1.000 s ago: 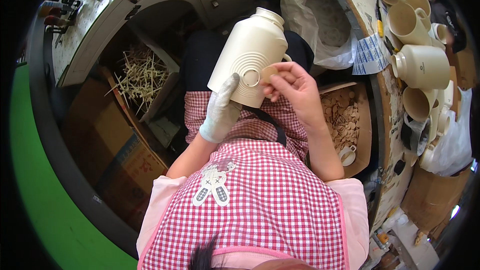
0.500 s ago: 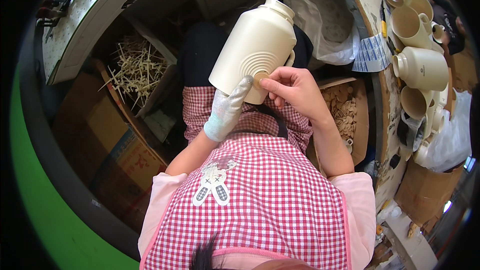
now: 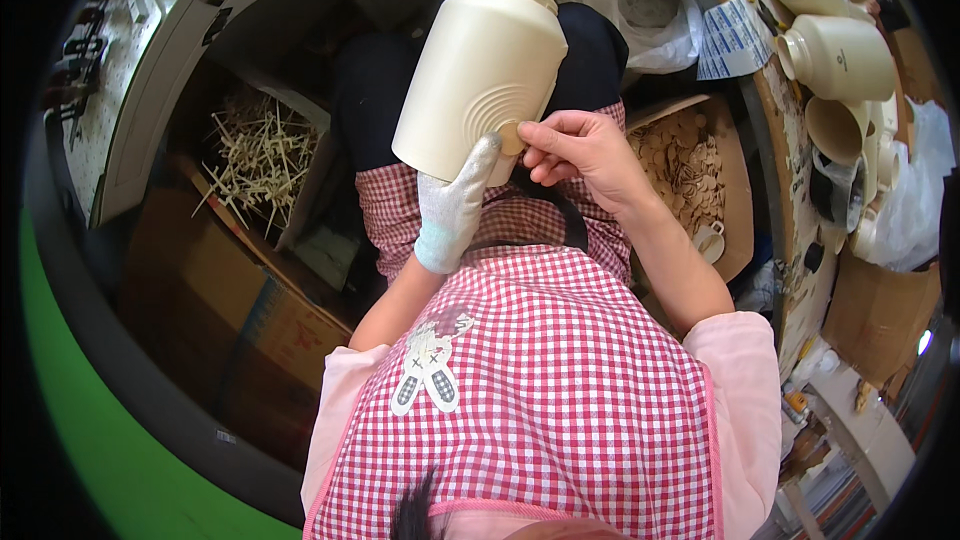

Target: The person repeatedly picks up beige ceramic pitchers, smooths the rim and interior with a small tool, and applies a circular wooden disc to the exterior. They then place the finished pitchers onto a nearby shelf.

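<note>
A cream plastic jug body [image 3: 480, 55] with a narrow threaded neck tilts over my lap, its neck pointing away and to the right. My left hand [image 3: 452, 205], in a pale work glove, grips its lower end; the thumb lies on the outside and the other fingers are hidden. Between my bare right thumb and forefinger, a small tan disc [image 3: 511, 138] is pinched at the edge of the concentric ridges on the jug's side. My right hand [image 3: 580, 153] has its remaining fingers curled. The disc appears to touch the jug wall, near my left thumb.
To the right stands a cardboard box [image 3: 740, 190] of small tan discs and scraps. Left of my legs, a box holds thin cream plastic sprues [image 3: 262, 165]. More cream jugs [image 3: 840, 58] lie on the worn bench at right, beside a blue-and-white printed sheet [image 3: 733, 38].
The jug and both hands sit slightly higher and further left in the picture, and the whole view has shifted. My grip on the jug and the disc stays much the same.
</note>
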`<action>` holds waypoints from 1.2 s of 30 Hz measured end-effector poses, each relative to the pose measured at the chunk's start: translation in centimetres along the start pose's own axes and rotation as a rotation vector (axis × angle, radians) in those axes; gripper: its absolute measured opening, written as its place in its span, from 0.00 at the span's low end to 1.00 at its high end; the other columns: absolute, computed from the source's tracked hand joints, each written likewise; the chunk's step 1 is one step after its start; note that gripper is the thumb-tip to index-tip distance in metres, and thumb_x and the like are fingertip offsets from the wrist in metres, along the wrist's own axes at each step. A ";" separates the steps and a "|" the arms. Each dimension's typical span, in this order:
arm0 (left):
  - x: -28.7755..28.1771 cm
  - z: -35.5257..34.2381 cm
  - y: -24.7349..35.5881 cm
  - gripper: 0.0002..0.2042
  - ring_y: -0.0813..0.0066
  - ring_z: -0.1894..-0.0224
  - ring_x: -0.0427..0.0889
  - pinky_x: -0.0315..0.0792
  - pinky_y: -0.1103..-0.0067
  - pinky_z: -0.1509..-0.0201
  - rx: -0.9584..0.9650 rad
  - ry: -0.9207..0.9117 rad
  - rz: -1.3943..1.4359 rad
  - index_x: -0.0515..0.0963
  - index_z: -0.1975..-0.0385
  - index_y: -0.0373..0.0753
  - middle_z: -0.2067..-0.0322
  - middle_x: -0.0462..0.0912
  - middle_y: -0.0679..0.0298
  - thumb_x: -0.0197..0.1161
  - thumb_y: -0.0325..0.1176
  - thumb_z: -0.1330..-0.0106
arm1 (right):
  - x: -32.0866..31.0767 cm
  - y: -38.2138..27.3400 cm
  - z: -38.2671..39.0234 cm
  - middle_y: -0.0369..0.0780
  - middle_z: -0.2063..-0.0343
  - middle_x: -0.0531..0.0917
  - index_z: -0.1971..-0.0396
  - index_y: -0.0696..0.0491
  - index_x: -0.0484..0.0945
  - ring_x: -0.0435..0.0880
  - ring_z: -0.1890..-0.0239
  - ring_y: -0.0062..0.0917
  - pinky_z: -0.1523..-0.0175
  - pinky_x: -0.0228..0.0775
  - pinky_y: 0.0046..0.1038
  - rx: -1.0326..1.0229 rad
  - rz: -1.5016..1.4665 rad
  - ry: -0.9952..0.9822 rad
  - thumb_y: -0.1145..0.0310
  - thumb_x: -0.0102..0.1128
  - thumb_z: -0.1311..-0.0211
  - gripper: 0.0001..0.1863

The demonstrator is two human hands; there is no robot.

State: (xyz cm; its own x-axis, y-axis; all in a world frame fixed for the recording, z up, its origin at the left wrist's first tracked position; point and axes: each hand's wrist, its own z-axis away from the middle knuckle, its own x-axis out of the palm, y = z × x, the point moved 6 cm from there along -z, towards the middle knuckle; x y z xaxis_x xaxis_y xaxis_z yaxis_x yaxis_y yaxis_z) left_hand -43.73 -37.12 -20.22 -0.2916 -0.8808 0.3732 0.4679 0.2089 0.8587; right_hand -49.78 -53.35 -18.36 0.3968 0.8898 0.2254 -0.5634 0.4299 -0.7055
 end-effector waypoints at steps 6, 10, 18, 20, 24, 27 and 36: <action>-0.6 -0.5 0.2 0.19 0.74 0.49 0.83 0.78 0.77 0.44 0.050 -0.026 0.022 0.75 0.40 0.32 0.49 0.83 0.59 0.68 0.31 0.28 | -0.5 1.0 -1.6 0.34 0.77 0.84 0.71 0.57 0.83 0.81 0.78 0.13 0.71 0.74 0.13 -0.005 0.052 0.017 0.60 0.78 0.41 0.16; -1.3 -1.0 0.9 0.20 0.73 0.48 0.83 0.77 0.76 0.43 0.082 -0.011 -0.096 0.74 0.39 0.32 0.48 0.83 0.58 0.67 0.30 0.28 | 0.0 0.5 -3.1 0.32 0.79 0.79 0.77 0.52 0.75 0.77 0.78 0.15 0.72 0.71 0.16 -0.321 0.113 0.098 0.59 0.85 0.50 0.22; -1.9 -2.4 3.2 0.20 0.71 0.41 0.79 0.74 0.74 0.38 0.014 -0.072 0.183 0.72 0.35 0.31 0.41 0.79 0.58 0.58 0.34 0.22 | 2.0 -3.1 -3.2 0.31 0.74 0.65 0.73 0.51 0.69 0.64 0.73 0.18 0.68 0.64 0.23 -0.682 0.363 0.244 0.57 0.88 0.56 0.29; -1.6 -2.3 3.4 0.20 0.72 0.42 0.79 0.74 0.75 0.38 0.044 -0.069 0.072 0.72 0.36 0.31 0.42 0.79 0.59 0.58 0.34 0.22 | 1.5 -3.8 -3.1 0.31 0.74 0.67 0.73 0.52 0.69 0.65 0.73 0.18 0.68 0.64 0.23 -0.696 0.402 0.197 0.58 0.87 0.56 0.29; -0.3 -2.2 3.4 0.22 0.72 0.48 0.82 0.76 0.76 0.42 0.140 -0.011 -0.093 0.75 0.39 0.30 0.47 0.83 0.59 0.69 0.23 0.32 | 0.4 -3.5 -3.9 0.32 0.74 0.72 0.74 0.51 0.70 0.69 0.71 0.17 0.66 0.67 0.23 -0.557 0.371 0.195 0.57 0.88 0.58 0.29; 0.7 -2.6 3.6 0.21 0.72 0.50 0.83 0.77 0.76 0.43 0.230 0.035 -0.179 0.77 0.41 0.29 0.48 0.84 0.58 0.70 0.24 0.33 | -0.3 -4.0 -4.3 0.33 0.72 0.76 0.71 0.52 0.73 0.73 0.69 0.19 0.61 0.70 0.22 -0.420 0.378 0.097 0.56 0.86 0.54 0.26; 1.7 -5.2 5.4 0.21 0.75 0.53 0.84 0.78 0.77 0.49 0.176 0.023 -0.004 0.78 0.43 0.28 0.51 0.85 0.59 0.70 0.29 0.33 | -29.1 -26.1 -8.9 0.56 0.59 0.86 0.60 0.60 0.82 0.85 0.54 0.52 0.47 0.78 0.49 -0.681 1.785 1.106 0.60 0.59 0.36 0.17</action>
State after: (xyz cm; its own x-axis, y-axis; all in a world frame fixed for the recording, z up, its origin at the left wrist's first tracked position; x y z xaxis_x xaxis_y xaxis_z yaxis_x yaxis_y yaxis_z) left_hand -37.34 -39.73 -16.76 -0.2732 -0.8909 0.3629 0.3130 0.2744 0.9092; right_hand -40.16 -91.85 -12.44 0.1774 -0.3427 -0.9226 -0.5347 -0.8206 0.2020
